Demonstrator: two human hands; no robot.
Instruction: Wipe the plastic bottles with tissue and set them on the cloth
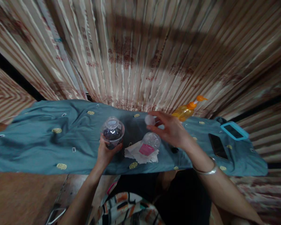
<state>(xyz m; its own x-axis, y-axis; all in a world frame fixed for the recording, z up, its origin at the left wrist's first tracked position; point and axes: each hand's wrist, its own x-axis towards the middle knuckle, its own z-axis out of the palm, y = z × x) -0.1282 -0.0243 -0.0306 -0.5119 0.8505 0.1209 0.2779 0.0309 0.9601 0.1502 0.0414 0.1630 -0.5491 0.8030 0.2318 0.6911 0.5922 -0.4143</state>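
Note:
My left hand (108,153) is wrapped round a clear plastic cup (112,132) with a domed lid and dark contents. The cup stands upright or nearly so on the cloth. A small round whitish cap (150,120) sits between the thumb and fingers of my right hand (170,128), above the cloth. Just below that hand lies a clear, rounded plastic container (151,140). Beside it are a torn white paper (132,152) and a pink label (146,149). A small dark round object (175,150) shows under my right wrist.
Behind my right hand is a yellow bottle with an orange pump (186,111). A black phone (218,146) and a light-blue-framed device (234,130) lie at the right. A blue-green cloth (44,147) covers the narrow table; a patterned curtain (135,62) hangs behind.

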